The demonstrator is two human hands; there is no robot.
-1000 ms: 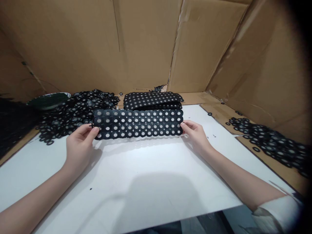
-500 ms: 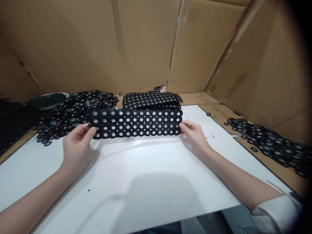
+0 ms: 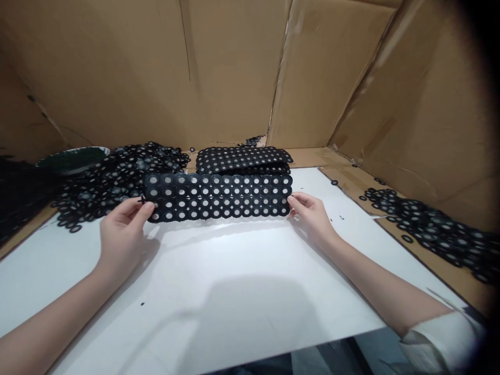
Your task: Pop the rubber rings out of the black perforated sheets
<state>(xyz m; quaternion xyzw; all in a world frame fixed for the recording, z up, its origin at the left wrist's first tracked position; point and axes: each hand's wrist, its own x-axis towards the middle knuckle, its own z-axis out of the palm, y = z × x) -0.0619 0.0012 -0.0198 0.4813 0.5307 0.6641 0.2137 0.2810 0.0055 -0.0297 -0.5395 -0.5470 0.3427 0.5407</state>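
Between my two hands stretches a black sheet of joined rings (image 3: 216, 204), its holes lined up in several rows. My left hand (image 3: 124, 229) pinches its lower left corner between thumb and fingers, and a small black cross-shaped piece (image 3: 142, 199) shows at those fingertips. At the opposite end, my right hand (image 3: 312, 216) grips the lower right edge with the thumb in front. The sheet is tilted up toward me, above the white board (image 3: 234, 260). Just behind it lies a folded black ring sheet (image 3: 242, 156), partly covered by the held one.
A heap of loose black rings (image 3: 117, 177) spreads at the back left, beside a bowl of dark green contents (image 3: 74, 160). More rings (image 3: 433, 226) lie along the right on cardboard. Cardboard walls (image 3: 234, 73) enclose the back and sides. A black speck (image 3: 142, 303) sits on the board.
Almost nothing differs. Both hands keep the same grip on the ring sheet, and the view has shifted very slightly.
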